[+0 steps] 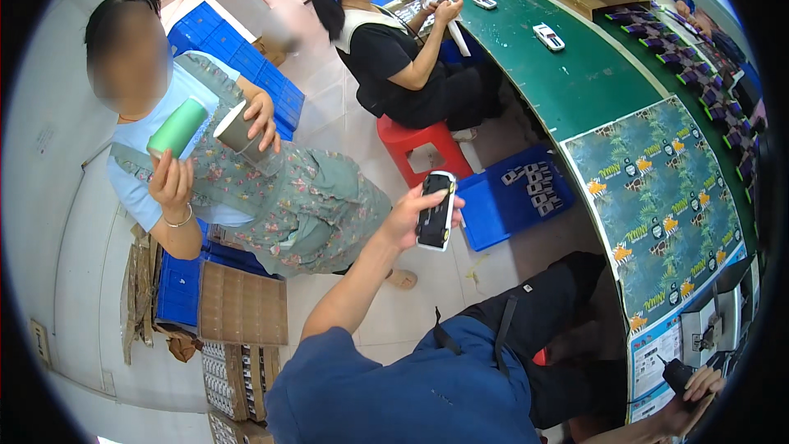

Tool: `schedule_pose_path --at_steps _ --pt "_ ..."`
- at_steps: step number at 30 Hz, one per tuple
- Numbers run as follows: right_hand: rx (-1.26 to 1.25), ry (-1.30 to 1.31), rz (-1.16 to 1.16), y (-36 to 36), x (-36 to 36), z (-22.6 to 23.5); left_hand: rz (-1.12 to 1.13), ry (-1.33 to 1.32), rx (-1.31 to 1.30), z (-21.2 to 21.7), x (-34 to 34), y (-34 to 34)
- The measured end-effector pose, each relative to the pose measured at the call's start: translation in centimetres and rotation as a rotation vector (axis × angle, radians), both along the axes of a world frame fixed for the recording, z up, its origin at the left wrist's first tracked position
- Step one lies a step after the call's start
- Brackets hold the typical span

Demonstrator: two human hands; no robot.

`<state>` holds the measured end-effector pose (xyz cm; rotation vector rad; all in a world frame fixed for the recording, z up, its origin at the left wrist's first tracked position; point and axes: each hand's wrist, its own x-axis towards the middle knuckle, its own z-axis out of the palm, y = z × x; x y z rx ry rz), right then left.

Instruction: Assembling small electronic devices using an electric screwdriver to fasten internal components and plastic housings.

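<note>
My left hand (406, 220) grips a toy car (435, 210) with a white shell, its black underside facing up, held out over the floor left of the bench. At the lower right edge, my right hand (703, 384) is closed around a black electric screwdriver (677, 373), its thin bit pointing up and to the left. The screwdriver is just over a printed sheet (655, 374) on the bench. Part of my right hand is lost at the dark rim of the picture.
A blue bin (485, 226) with several white parts stands on the floor beside the green bench (567, 86). A patterned mat (657, 197) covers the near bench. A person (271, 197) stands at left holding two cups; another sits on a red stool (423, 148). Cartons (242, 304) lie lower left.
</note>
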<state>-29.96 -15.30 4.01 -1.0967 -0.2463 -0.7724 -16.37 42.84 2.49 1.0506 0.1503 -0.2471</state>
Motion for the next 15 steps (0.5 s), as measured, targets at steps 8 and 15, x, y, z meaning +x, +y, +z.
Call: schedule_pose_path --at_steps 8,15 --pt "0.004 0.017 0.072 1.4 -0.2 -0.3 -0.285 0.274 -0.310 -8.1 -1.1 -10.3" --pt "0.016 0.033 0.040 2.0 -1.7 -0.3 -0.505 0.278 -0.366 -8.0 -2.7 -18.2"
